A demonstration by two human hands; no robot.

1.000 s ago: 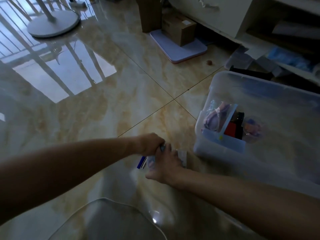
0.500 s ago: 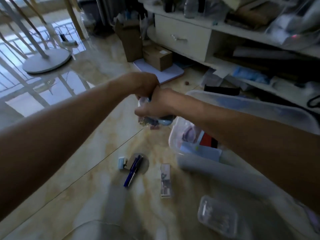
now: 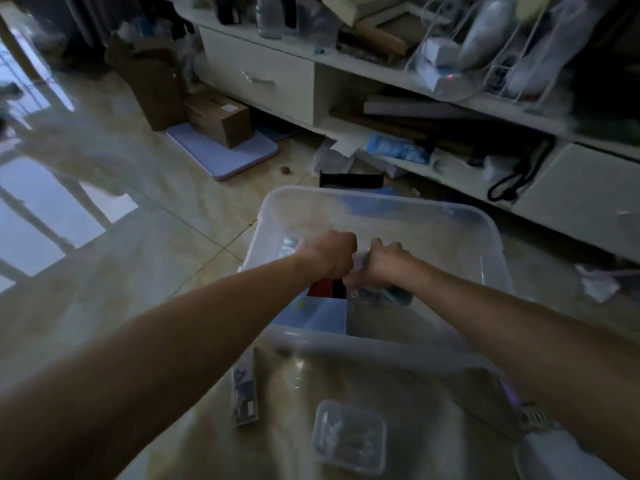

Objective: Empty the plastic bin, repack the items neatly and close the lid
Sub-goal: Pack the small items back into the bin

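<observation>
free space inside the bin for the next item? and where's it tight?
Inside the plastic bin, the far half and the right side look bare, bordered by the far wall and right rim. The near-left corner is crowded: a blue box with a red and black item, and both hands, left hand and right hand, bunched there.

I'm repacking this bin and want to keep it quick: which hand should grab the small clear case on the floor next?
Probably the right hand. The small clear case lies on the floor near the bin's front wall, under the right forearm. Both hands are busy together inside the bin; the left hand sits farther over.
</observation>
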